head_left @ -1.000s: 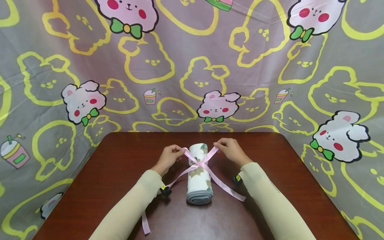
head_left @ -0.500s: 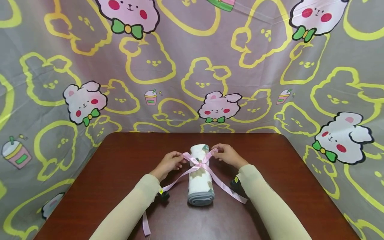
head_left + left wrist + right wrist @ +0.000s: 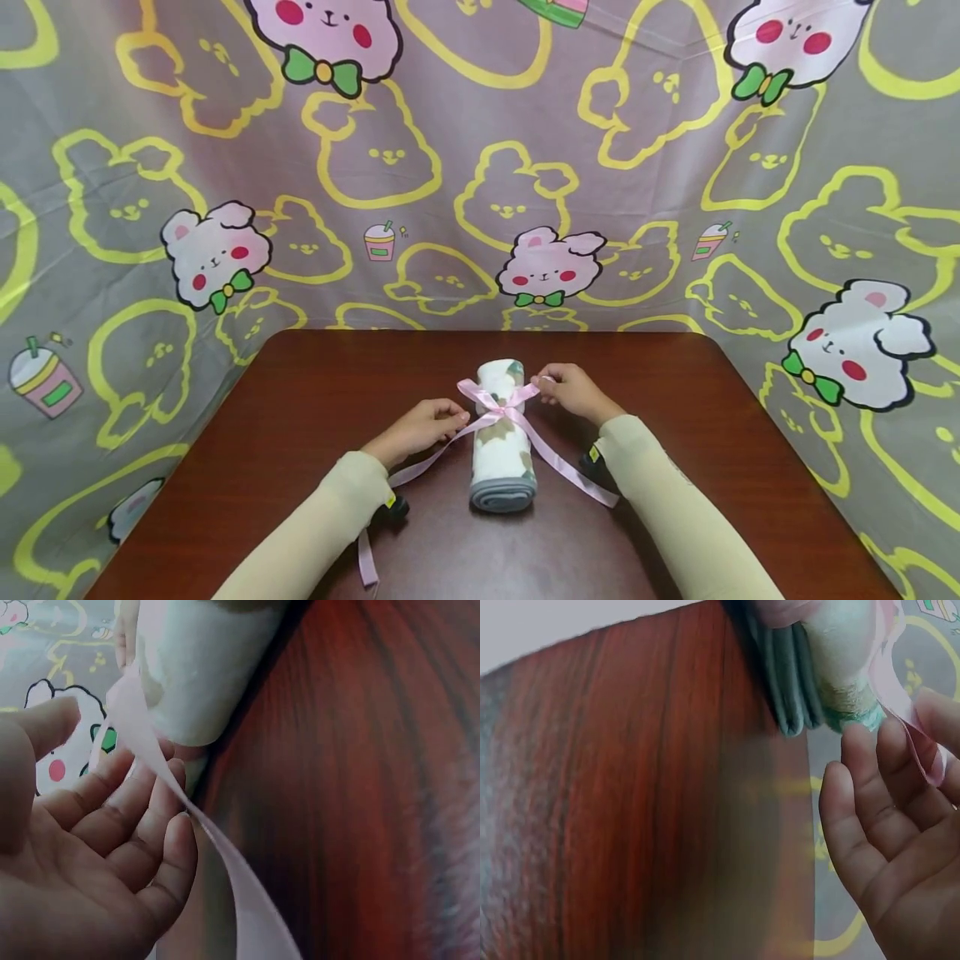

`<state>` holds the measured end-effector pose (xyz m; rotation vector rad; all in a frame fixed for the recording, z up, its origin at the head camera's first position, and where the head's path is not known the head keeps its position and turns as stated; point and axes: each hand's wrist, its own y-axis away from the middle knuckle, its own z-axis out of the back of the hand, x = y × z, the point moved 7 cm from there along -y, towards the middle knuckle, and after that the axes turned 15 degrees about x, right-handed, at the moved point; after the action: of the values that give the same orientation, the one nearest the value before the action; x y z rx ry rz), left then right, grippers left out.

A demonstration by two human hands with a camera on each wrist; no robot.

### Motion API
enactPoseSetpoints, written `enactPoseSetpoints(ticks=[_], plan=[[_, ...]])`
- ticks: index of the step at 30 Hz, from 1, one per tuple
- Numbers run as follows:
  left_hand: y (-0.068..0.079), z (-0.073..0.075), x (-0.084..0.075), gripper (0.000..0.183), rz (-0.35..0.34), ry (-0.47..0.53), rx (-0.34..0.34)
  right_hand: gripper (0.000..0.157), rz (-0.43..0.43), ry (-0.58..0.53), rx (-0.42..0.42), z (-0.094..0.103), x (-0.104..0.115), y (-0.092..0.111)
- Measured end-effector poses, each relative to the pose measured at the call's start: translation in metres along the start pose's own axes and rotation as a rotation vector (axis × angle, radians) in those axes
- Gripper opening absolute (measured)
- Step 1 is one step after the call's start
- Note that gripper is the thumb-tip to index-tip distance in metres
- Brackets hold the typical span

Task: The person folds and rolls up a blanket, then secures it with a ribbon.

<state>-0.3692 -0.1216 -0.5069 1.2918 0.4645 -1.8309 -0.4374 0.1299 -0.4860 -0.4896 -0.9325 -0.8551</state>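
Note:
A rolled towel [image 3: 501,462], white with brown and green shapes and a grey edge, lies lengthwise on the table. Round its middle runs a pink ribbon [image 3: 558,462], tied in a bow with two loops and two long tails. My left hand [image 3: 427,425] is just left of the bow, fingers loosely bent beside the left tail. In the left wrist view its thumb stands apart from the fingers, and the ribbon [image 3: 154,750] passes across the fingertips. At the right loop, my right hand [image 3: 573,390] pinches the ribbon [image 3: 926,754] between thumb and forefinger.
The dark red-brown wooden table [image 3: 337,375] extends around the towel. A grey curtain [image 3: 442,108] with cartoon bears stands behind it and along both sides. The left ribbon tail runs beneath the left wrist, where a small black camera [image 3: 396,508] is worn.
My left hand has let go of the left loop and come down and nearer to the left tail. The right hand has come slightly inward and lower, still at the right loop.

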Motion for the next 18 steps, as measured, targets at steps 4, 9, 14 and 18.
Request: enactPoseSetpoints(ticks=[4,9,14,18], plan=[[0.003,-0.005,-0.007,0.02,-0.075,-0.098,0.016,0.028,-0.025,-0.071,0.005,-0.001,-0.005,-0.001],[0.007,-0.004,-0.005,0.007,-0.106,-0.186,-0.023,0.038,-0.009,-0.286,0.026,-0.002,-0.006,-0.003],[0.012,0.002,0.001,0.006,-0.091,-0.152,-0.03,0.043,0.044,-0.478,0.059,-0.005,-0.001,-0.004],[0.017,0.004,0.006,0.005,-0.086,-0.088,0.021,0.035,0.039,-0.44,0.098,-0.01,0.0,-0.007]])
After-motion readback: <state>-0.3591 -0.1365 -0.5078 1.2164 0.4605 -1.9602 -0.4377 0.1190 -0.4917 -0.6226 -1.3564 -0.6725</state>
